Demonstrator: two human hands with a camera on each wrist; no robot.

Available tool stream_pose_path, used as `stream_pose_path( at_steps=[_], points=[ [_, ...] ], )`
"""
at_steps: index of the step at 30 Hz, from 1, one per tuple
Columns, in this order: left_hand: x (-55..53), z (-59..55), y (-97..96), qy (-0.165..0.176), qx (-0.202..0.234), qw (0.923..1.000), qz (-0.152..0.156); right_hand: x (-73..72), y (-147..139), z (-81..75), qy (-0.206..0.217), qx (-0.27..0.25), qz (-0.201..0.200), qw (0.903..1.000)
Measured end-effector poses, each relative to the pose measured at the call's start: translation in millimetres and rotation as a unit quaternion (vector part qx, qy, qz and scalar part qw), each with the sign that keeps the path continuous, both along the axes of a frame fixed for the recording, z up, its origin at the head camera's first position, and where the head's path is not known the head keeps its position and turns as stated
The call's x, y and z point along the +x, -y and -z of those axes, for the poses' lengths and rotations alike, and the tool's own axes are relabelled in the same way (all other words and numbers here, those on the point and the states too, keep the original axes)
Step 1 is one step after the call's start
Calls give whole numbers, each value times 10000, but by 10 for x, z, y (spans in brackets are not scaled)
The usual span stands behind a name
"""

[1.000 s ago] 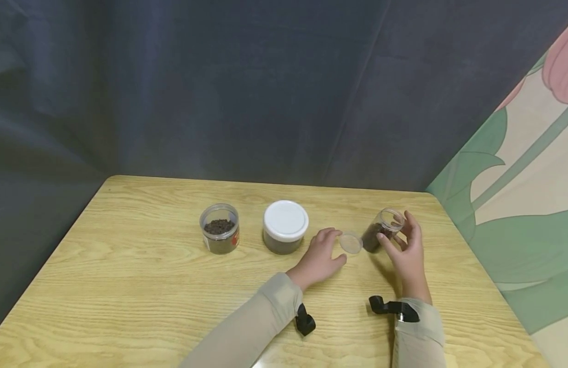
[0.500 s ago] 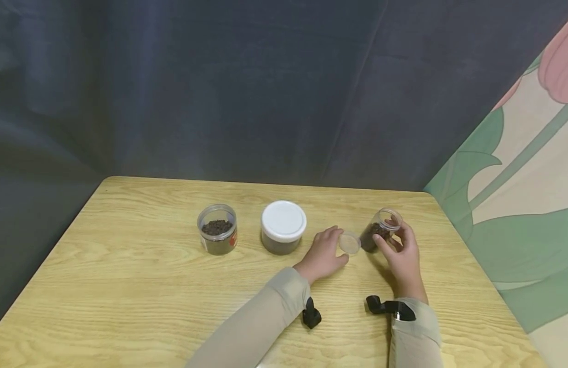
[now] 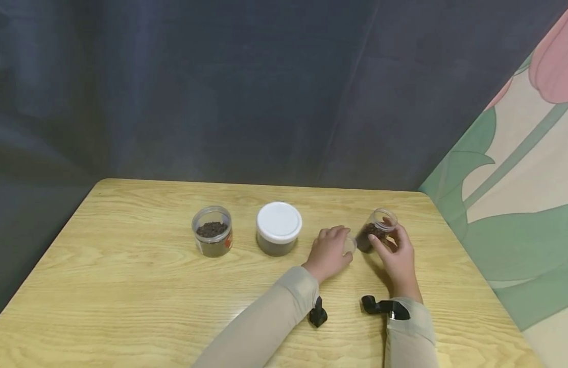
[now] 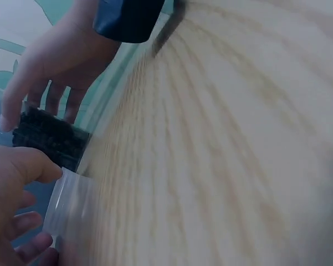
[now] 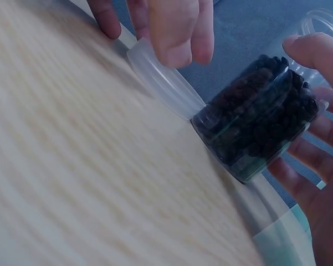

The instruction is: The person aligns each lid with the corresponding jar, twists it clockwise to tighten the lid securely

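Observation:
A clear plastic jar [image 5: 255, 119], part filled with dark bean-like pieces, stands upright and uncapped on the table at the right. My right hand [image 3: 396, 260] holds it round the upper part, thumb on the near side. Just left of the jar lies a translucent round lid [image 5: 163, 80], flat on the table. My left hand [image 3: 329, 253] reaches over this lid, fingers and thumb curled about its rim. In the head view the hand hides most of the lid. In the left wrist view one fingertip touches the lid's edge [image 4: 72, 202] beside the jar.
A tub with a white lid [image 3: 279, 223] stands left of my left hand. Further left is an uncovered clear jar [image 3: 212, 237] of dark crumbly pieces. The wooden table [image 3: 127, 296] meets a dark curtain [image 3: 242, 92] behind and a flower-patterned wall [image 3: 518, 214] at the right.
My left hand has moved right, from beside the lid to over it, and its fingers have closed about it. My right hand stays on the jar. The head view has shifted slightly.

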State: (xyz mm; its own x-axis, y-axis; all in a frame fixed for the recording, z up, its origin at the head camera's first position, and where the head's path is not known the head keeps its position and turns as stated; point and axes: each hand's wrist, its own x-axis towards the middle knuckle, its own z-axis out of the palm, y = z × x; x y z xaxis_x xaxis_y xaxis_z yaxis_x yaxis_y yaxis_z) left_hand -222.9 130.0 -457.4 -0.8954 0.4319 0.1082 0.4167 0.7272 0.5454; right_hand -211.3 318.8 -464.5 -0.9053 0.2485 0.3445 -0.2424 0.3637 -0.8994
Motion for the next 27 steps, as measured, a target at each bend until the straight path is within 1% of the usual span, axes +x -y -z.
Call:
stream_pose_path(
  at_steps=[4, 11, 12, 17, 18, 20, 24, 27],
  points=[
    [-11, -7, -30, -137, -173, 9998, -20, 2, 0, 0, -17, -21, 16, 10000],
    [8, 1, -55, -237, -283, 9993, -22, -3, -8, 9, 18, -139, 6, 9999],
    [9, 3, -57, -267, -319, 9991, -11, 2, -4, 0, 29, -144, 2, 9999],
    [-4, 11, -22, -408, -375, 9984, 97, 89, 127, -169, 20, -99, -60, 9999],
    [-7, 12, -15, -416, -372, 9984, 128, 88, 127, -165, -1, -125, -74, 9999],
    [-11, 16, -1, -391, -344, 9985, 181, 58, 99, -116, -11, -209, -80, 9997],
    [1, 16, 27, -134, -122, 9996, 211, -19, 8, 29, -2, -356, -84, 9993],
    [15, 20, 51, 32, 104, 9998, 187, -17, 10, 29, 20, -327, -101, 9994]
  ],
)
